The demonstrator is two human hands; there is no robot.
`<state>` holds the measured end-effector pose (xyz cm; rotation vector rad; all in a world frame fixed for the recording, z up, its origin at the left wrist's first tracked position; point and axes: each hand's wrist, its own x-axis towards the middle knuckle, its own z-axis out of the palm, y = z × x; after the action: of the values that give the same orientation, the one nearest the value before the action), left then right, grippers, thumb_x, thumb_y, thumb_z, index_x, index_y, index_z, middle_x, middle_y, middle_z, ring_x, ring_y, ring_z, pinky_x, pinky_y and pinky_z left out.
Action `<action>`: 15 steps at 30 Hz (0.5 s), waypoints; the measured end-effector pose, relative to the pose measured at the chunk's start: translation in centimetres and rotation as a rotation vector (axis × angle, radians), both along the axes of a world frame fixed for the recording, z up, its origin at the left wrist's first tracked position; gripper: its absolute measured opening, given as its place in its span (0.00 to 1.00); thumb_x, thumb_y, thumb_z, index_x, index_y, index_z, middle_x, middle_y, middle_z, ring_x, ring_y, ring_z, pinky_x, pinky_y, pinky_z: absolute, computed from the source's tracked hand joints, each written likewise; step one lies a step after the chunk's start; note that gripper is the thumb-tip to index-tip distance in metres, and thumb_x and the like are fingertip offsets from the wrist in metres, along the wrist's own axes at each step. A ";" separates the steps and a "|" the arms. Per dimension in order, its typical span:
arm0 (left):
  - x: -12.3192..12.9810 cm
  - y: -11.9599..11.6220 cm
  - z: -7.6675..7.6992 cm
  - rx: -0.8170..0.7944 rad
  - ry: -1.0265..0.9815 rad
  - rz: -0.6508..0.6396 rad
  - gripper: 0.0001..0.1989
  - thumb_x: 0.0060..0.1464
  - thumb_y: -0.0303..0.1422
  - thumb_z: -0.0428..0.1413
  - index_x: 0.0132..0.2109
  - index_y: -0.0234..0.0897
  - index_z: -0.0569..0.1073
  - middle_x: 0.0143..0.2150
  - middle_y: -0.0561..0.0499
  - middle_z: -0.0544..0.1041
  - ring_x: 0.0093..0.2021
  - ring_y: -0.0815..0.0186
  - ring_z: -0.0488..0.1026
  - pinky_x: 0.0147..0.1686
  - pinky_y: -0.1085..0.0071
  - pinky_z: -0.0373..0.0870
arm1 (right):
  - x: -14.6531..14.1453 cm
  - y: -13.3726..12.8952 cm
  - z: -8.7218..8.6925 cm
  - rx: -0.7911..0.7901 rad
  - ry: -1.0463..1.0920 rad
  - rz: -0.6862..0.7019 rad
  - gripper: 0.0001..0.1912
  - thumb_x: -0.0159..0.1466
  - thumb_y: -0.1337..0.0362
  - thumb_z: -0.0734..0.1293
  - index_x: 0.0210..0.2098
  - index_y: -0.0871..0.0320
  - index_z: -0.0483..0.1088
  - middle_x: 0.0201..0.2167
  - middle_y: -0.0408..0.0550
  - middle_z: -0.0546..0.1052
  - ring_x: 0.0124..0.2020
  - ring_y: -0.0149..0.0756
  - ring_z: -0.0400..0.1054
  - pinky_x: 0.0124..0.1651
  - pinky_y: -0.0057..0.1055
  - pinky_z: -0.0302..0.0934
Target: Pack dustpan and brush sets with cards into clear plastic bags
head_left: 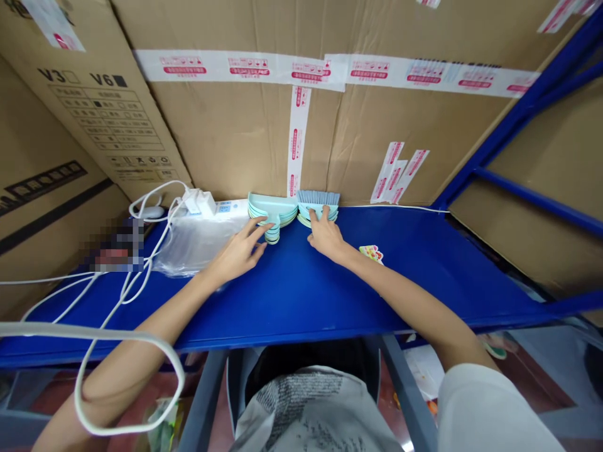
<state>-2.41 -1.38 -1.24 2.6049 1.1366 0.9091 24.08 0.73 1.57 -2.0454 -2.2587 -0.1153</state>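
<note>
While your left hand [242,252] touches the stacked dustpans [269,204] mid-frame, fingers parted, your right hand [326,235] spreads over the brush [319,198] just right of them; likely light, stiff, slippery plastic, so grasp the stubby handles [272,236].

Behind the dustpans [271,204] and brushes [318,199], the cardboard [226,132] is blocking my reach forward. Left of my left hand [240,251], a bag [188,245] and tangled cables [149,258] are crowding the way, and a cable loop [117,333] is crossing my left forearm [160,326]. Between my arms, the desk [301,295] is leaving free passage. Beside my right forearm [400,292], a card [371,253] is lying, with room running on toward the frame [541,201].
</note>
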 end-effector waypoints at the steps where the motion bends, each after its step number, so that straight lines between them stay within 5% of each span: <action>1: 0.0 0.0 0.0 0.000 -0.004 0.000 0.26 0.72 0.34 0.49 0.73 0.47 0.65 0.74 0.38 0.62 0.43 0.61 0.83 0.53 0.52 0.84 | 0.0 -0.1 0.0 -0.003 0.001 -0.004 0.42 0.68 0.68 0.69 0.77 0.63 0.51 0.74 0.78 0.52 0.47 0.52 0.81 0.54 0.43 0.72; 8: 0.0 -0.1 0.0 -0.017 -0.018 -0.020 0.27 0.71 0.33 0.50 0.74 0.47 0.63 0.74 0.36 0.61 0.41 0.62 0.83 0.52 0.51 0.84 | 1.0 -1.0 0.7 -0.047 0.017 -0.040 0.38 0.68 0.69 0.69 0.74 0.65 0.55 0.72 0.78 0.52 0.47 0.52 0.82 0.53 0.43 0.73; 15: 0.3 -0.2 0.1 -0.016 -0.036 -0.016 0.26 0.71 0.33 0.50 0.73 0.46 0.65 0.74 0.36 0.61 0.42 0.62 0.83 0.52 0.51 0.85 | 2.3 0.1 0.9 0.007 0.035 0.079 0.33 0.67 0.70 0.66 0.71 0.60 0.61 0.71 0.70 0.57 0.48 0.51 0.80 0.54 0.46 0.73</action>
<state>-2.16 -1.55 -1.12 2.5710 1.1085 0.9358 26.41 0.78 2.44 -1.9362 -2.3112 -0.0808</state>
